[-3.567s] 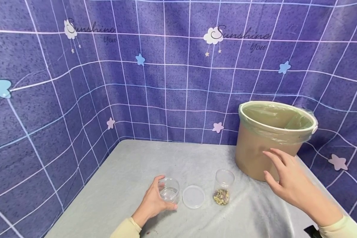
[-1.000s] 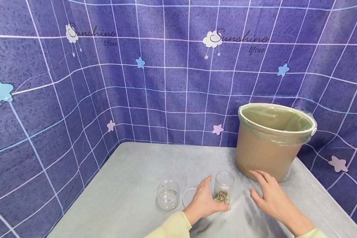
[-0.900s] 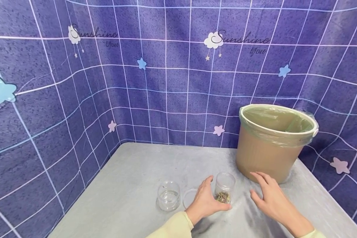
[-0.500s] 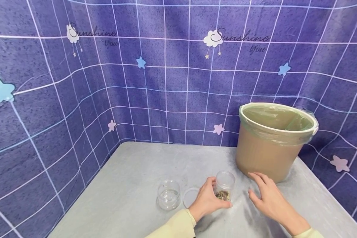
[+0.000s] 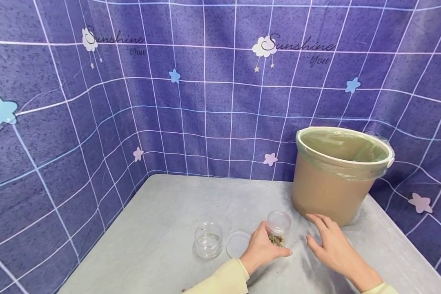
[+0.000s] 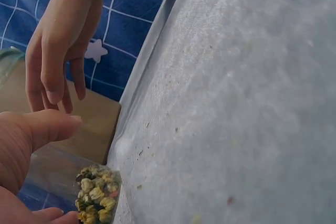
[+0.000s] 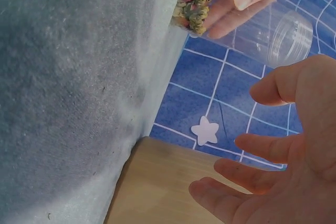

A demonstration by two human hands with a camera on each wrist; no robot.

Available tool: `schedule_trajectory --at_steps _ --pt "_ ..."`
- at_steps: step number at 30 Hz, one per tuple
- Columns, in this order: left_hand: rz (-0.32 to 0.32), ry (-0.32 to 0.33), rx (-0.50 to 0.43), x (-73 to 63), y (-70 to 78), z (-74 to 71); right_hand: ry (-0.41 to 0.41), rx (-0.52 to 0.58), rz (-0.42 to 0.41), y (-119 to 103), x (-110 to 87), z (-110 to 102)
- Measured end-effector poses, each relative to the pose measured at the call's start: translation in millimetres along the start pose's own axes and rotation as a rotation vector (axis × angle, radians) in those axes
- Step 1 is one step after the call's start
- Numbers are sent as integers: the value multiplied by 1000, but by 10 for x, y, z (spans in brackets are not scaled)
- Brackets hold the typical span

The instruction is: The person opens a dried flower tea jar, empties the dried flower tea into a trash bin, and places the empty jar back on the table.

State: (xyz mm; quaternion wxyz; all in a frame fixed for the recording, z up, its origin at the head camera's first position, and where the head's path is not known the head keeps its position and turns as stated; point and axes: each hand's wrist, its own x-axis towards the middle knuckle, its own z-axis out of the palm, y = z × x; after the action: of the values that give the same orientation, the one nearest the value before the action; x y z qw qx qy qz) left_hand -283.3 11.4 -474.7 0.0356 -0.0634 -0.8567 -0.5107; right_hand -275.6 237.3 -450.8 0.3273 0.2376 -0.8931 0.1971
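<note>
The clear jar [image 5: 279, 223] stood on the bench [image 5: 169, 212] with its mouth up, just left of the bin's foot. Little dried flower buds [image 6: 97, 195] filled only its bottom part. I judged it to be light, made of thin, smooth plastic. It looked a bit stiff, but a hard squeeze might have bent the wall, and dry fingers might have slid on it. The buds looked crisp and easy to crush. I thought the best hold was low on the sides, by the buds, where the weight sat.

My left hand [image 5: 262, 248] was there, curled round the jar, thumb on the near side and fingers on the far side. I could not tell how hard it gripped. My right hand [image 5: 330, 245] held nothing; its loose fingers hung to the right of the jar.

A flat clear lid [image 5: 236, 245] lay left of the jar, partly behind the left hand. Next came a short clear pot [image 5: 208, 250]. The big brown bin [image 5: 328, 192], with a green bag [image 5: 353, 172] over its rim, stood behind the right hand.
</note>
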Motion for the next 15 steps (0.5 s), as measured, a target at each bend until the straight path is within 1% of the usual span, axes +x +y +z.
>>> schedule_trajectory --at_steps 3,9,15 --pt "-7 25 2 13 2 34 6 -1 -2 11 0 0" --pt "39 60 5 22 -29 72 21 -6 -16 21 -12 16" --pt "59 73 3 30 -43 88 20 -9 -11 26 -21 37"
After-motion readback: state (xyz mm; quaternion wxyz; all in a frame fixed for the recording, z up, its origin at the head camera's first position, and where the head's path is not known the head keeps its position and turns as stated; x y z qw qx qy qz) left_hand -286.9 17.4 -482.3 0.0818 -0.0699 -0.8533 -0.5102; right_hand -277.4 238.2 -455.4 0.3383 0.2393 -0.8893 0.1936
